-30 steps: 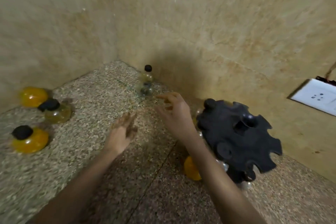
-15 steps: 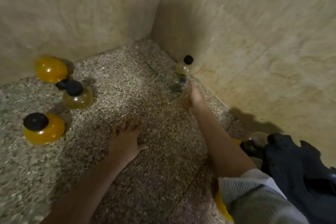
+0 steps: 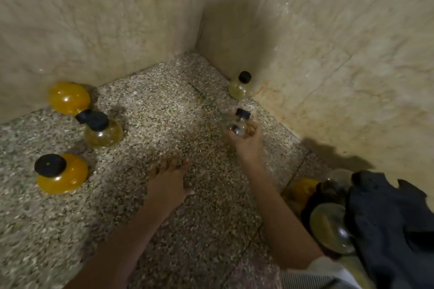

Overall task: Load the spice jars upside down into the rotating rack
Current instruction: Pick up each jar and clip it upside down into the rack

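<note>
My right hand (image 3: 247,142) grips a small clear spice jar (image 3: 239,124) with a black cap, lifted just off the speckled counter (image 3: 164,124). A second small jar (image 3: 239,87) with a black cap stands behind it against the wall corner. At the left stand three round jars: a yellow one (image 3: 69,97), a clear one (image 3: 103,131) with a black cap, and a yellow one (image 3: 62,175) with a black cap. My left hand (image 3: 170,179) rests flat on the counter, fingers spread. The black rotating rack (image 3: 387,223) sits at the lower right with jars (image 3: 328,227) hanging under it.
Beige stone walls (image 3: 305,30) meet in a corner behind the counter. A striped sleeve (image 3: 312,277) covers my right upper arm at the bottom edge.
My right hand reached to the small clear jar near the corner, closed round it and lifted it toward me. My left hand settled flat on the counter. The view swung left.
</note>
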